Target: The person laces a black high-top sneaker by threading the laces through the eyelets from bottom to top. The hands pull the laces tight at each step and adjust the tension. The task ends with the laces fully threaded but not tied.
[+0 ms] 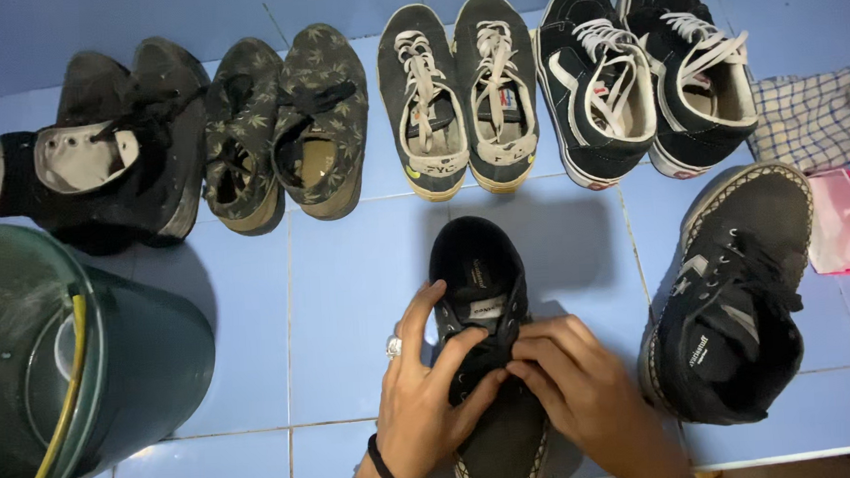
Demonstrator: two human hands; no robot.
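Observation:
A black low sneaker (476, 275) lies on the blue tiled floor (351, 300), heel opening away from me. My left hand (423, 402), with a ring and a dark wristband, grips its left side, fingers pinching the black laces at mid-shoe. My right hand (584, 385) rests on the right side, fingertips meeting the left hand's at the laces (492, 356). The toe end is hidden under my hands and the frame edge.
The matching black sneaker (733, 292) lies to the right. Along the back stand black high-tops (106, 148), a leaf-patterned pair (286, 121), a dark pair with cream laces (457, 94) and a black-and-white pair (642, 77). A green bucket (68, 369) sits left; a checked cloth (811, 117) and pink packet (849, 220) lie right.

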